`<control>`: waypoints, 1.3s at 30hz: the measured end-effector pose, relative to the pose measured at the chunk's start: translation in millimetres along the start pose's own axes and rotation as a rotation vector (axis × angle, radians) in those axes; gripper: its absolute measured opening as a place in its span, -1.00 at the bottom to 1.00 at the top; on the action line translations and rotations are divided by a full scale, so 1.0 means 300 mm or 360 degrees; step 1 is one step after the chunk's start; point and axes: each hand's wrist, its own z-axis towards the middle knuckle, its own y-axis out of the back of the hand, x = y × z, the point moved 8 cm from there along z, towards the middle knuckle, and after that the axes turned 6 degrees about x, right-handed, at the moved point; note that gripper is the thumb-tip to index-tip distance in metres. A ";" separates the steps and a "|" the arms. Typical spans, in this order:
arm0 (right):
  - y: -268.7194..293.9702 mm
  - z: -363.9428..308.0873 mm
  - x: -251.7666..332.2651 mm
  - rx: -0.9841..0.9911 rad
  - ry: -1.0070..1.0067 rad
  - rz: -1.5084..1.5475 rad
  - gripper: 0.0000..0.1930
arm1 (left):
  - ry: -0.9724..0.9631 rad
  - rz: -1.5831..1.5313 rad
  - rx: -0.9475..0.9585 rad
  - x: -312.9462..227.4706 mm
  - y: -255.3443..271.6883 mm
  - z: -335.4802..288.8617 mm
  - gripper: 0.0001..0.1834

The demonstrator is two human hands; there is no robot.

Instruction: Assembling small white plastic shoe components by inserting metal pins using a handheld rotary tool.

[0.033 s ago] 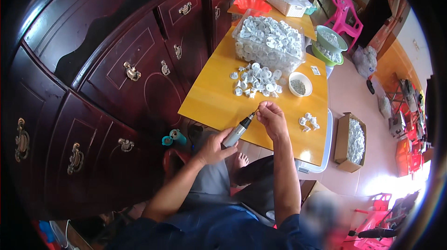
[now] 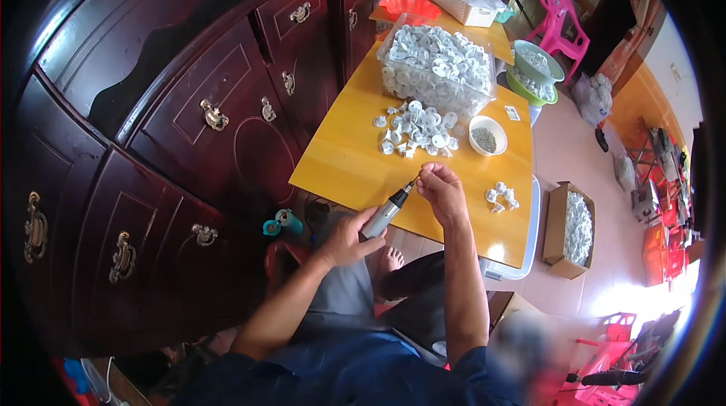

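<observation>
My left hand (image 2: 352, 241) is closed round the silver-and-black body of an electric screwdriver (image 2: 384, 215), its bit aimed up and to the right over the table's near edge. At the bit's tip, the thumb and fingertips of my right hand (image 2: 441, 188) are pinched together; whatever sits between them is too small to make out. Beyond my hands lies a loose pile of small white plastic parts (image 2: 418, 132). To its right stands a white bowl (image 2: 475, 143) of tiny grey metal pieces, apparently screws. Several more white parts (image 2: 501, 196) form a small group right of my right hand.
A clear plastic bin (image 2: 439, 92) heaped with white parts stands on the yellow table (image 2: 340, 156). Dark wooden cabinets (image 2: 204, 80) line the left. On the floor at right is a cardboard box (image 2: 557, 232) of white parts; stacked green basins (image 2: 556, 69) and a pink chair (image 2: 563, 35) stand farther back.
</observation>
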 end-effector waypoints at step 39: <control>0.177 0.131 0.191 -0.0552 0.0589 -0.2078 -0.74 | 0.0057 0.0081 -0.0094 -0.026 0.017 0.003 -0.47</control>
